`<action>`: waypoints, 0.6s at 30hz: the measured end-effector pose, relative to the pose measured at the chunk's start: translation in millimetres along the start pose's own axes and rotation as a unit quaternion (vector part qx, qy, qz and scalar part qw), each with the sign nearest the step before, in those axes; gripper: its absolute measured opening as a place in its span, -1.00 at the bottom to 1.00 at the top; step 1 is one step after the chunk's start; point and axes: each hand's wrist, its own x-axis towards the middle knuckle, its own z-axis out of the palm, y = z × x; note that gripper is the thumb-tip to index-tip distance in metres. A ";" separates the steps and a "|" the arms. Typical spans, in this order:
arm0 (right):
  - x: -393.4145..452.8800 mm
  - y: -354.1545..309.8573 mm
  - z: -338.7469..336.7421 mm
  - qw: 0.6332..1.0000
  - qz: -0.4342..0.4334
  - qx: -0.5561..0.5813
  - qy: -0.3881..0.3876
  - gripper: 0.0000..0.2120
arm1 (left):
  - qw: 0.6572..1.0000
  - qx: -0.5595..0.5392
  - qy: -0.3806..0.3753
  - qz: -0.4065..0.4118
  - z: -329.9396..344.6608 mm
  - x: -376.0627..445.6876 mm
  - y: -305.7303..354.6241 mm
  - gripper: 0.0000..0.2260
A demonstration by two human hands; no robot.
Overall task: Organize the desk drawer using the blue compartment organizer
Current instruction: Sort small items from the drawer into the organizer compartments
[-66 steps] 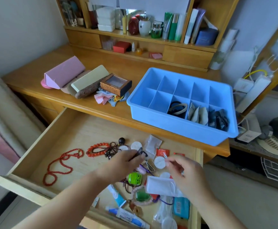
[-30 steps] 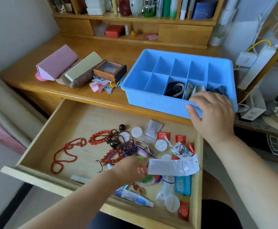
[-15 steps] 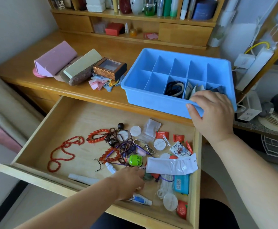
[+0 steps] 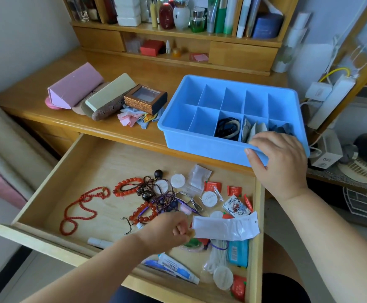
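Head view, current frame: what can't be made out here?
- What the left hand holds, if anything: its curled fingers hide it.
- Contents of the organizer's near-right compartment: dark, partly behind the right hand.
- Print on the white pouch and the tube: too small.
- Drawer's near-right corner: cut off by the bottom edge.
- Shelf items' tops: cut off by the top edge.

The left half of the open drawer (image 4: 53, 189) is mostly bare wood, crossed only by a red bead necklace (image 4: 80, 209), while its right half is crowded with bracelets, sachets, a white pouch (image 4: 226, 228) and tubes. On the desk (image 4: 152, 68), bare wood lies behind the blue organizer (image 4: 200, 141) and the pink case (image 4: 75, 85). The organizer's back row and two front-left cells stand vacant; hair ties (image 4: 228, 127) and packets (image 4: 252, 130) fill the next cells.
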 end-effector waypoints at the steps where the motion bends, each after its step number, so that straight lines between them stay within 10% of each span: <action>1: -0.5 0.6 0.4 1.000 -0.002 0.001 0.003 -0.80 | 0.996 -0.079 0.028 0.012 -12.6 -0.7 12.2 -0.90; 6: -2.0 2.7 0.4 1.000 0.006 0.024 -0.002 -0.78 | 0.905 -0.332 0.228 0.139 -93.0 23.6 90.6 -0.84; 10: -1.3 0.6 -1.9 0.999 0.022 0.031 -0.009 -0.75 | 0.908 -0.185 0.356 0.119 -130.3 77.3 133.6 -0.89; 18: -0.5 -3.5 -9.1 0.998 0.024 0.043 -0.028 -0.74 | 0.920 0.126 0.354 0.111 -116.5 118.8 122.9 -0.86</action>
